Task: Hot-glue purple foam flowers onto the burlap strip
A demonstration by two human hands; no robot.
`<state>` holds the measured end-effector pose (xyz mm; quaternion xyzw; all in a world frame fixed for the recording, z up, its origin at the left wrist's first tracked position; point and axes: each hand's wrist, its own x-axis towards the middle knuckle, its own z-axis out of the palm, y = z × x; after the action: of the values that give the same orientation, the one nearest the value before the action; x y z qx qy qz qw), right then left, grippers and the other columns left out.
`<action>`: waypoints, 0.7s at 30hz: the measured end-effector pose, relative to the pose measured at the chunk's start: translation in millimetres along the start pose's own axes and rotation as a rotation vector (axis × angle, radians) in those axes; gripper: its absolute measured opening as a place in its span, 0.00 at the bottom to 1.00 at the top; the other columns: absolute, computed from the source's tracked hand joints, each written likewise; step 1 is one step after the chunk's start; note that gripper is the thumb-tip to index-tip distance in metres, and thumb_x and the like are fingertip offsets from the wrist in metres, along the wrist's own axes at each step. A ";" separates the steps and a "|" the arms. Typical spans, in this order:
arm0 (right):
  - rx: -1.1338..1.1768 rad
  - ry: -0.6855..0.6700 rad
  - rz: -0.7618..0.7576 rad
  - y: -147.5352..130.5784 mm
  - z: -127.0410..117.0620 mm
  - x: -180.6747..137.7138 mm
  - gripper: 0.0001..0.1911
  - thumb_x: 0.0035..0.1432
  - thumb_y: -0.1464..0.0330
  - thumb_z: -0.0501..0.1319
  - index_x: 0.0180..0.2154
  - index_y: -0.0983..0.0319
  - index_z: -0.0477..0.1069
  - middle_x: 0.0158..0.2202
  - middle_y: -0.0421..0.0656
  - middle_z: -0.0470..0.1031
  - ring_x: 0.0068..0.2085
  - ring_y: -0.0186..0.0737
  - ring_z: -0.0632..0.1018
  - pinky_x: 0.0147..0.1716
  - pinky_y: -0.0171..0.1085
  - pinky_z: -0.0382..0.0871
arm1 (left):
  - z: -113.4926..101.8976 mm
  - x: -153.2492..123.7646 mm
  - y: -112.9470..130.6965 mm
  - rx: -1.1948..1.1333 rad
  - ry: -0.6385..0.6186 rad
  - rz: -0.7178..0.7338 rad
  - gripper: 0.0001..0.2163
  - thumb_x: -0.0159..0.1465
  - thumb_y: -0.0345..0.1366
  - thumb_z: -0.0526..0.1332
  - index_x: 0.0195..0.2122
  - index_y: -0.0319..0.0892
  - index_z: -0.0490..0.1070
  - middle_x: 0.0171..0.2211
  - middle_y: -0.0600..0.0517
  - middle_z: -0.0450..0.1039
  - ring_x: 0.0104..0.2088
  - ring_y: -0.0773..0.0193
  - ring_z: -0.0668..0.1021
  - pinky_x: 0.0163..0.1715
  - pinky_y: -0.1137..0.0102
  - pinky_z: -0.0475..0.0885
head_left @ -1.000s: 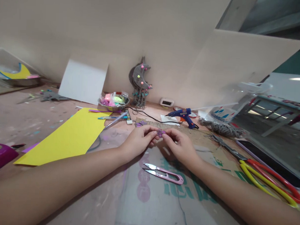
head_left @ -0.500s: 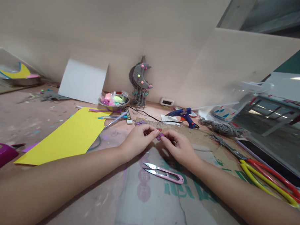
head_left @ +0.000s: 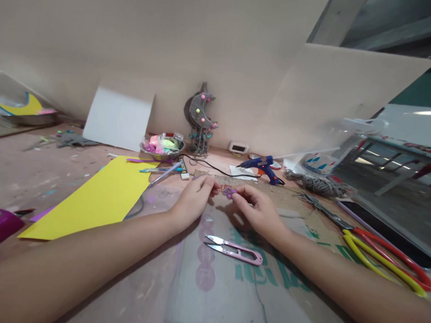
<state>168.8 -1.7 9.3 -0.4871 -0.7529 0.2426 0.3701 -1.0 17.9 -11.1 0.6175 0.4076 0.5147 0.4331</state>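
Note:
Between the thumb and fingers of my right hand is a small purple piece, shaped somewhat like a flower. My left hand is a short way to the left of it, apart from the piece, with thumb and fingers pressed together. Whatever those left fingers may hold is hidden. Both hands are over a cardboard sheet with green print. A pair of pink-handled thread snips lies on the sheet below my hands, blades pointing left.
Yellow paper and pens lie to the left. Behind are a bowl of colourful bits, a grey moon ornament and a blue glue gun. Red-and-yellow-handled scissors, a phone and grey yarn are on the right.
My left hand has come away from the purple piece and shifted left. My right hand stays in place with the piece, which now shows more fully.

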 end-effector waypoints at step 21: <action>0.175 0.010 0.067 4.9 -4.6 3.3 0.17 0.59 0.58 0.49 0.25 0.62 0.64 0.18 0.35 0.60 0.20 0.30 0.63 0.19 0.30 0.56 | 0.2 -3.5 13.6 0.160 -0.114 -0.024 0.10 0.57 0.40 0.56 0.30 0.39 0.70 0.28 0.52 0.72 0.30 0.66 0.73 0.30 0.73 0.65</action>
<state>174.4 3.3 9.6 -0.4791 -0.7103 0.3174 0.4065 -0.5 10.5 0.8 0.6735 0.4294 0.4394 0.4110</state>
